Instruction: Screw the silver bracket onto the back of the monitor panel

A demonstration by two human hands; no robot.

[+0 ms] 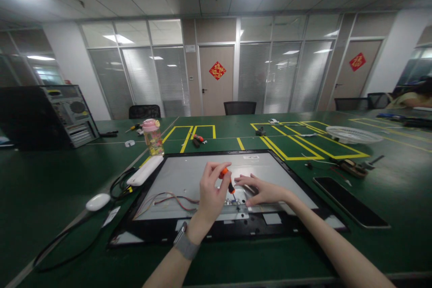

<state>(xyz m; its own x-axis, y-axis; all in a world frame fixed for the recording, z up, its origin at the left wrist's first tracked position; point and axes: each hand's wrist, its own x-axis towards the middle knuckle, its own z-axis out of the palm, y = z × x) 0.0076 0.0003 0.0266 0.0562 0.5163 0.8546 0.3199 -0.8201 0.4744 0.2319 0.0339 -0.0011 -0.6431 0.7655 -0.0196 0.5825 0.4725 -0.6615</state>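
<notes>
My left hand, with a watch on its wrist, is closed round the orange and black handle of a screwdriver. The screwdriver's shaft points down at a small metal bracket area on the back of a flat display panel. Just where the tip meets the part is too small to make out. Beside it, my right hand lies over the panel with its fingers stretched out, close to the same spot. Thin coloured wires run across the panel left of my hands.
Left of the panel are a white bar-shaped device, a pink-lidded bottle, black cables and a white mouse. An opened computer case stands farther left. A phone lies on the right. A person sits at far right.
</notes>
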